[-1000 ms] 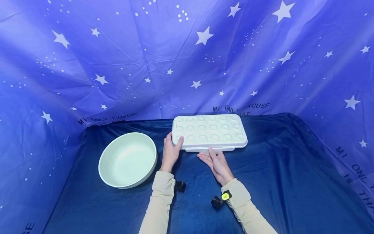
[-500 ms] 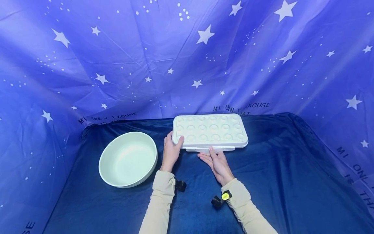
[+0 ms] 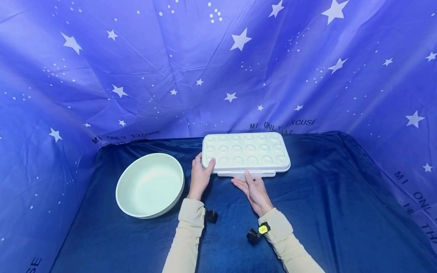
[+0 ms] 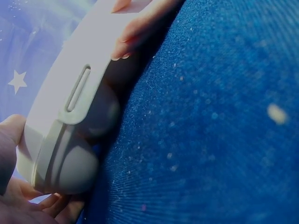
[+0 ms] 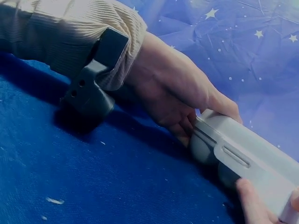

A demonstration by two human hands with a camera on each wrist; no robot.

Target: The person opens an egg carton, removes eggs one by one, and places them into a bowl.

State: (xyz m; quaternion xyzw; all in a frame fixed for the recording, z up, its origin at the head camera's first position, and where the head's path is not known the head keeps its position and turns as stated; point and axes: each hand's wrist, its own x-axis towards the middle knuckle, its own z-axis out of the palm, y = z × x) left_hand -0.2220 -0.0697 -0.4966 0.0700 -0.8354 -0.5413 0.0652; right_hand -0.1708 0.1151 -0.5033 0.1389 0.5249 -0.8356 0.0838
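Note:
A white lidded egg box (image 3: 246,149) with rows of round bumps on its lid lies toward the back of the blue cloth. In the left wrist view, the egg box (image 4: 70,84) shows rounded egg cups beneath and a slotted clasp along its side. My left hand (image 3: 199,178) grips its left end, thumb over the lid corner and fingers underneath. At the front, my right hand (image 3: 256,193) holds the clasp (image 3: 223,174), thumb against it and fingers extended below. In the right wrist view, the left hand (image 5: 173,88) wraps the box's end. The lid is down, hiding the inside.
A pale green round bowl (image 3: 150,185) stands left of the egg box, close to my left hand. Dark blue cloth (image 3: 324,212) covers the table. Behind it hangs a blue curtain (image 3: 205,49) with white stars. Black straps sit on both wrists.

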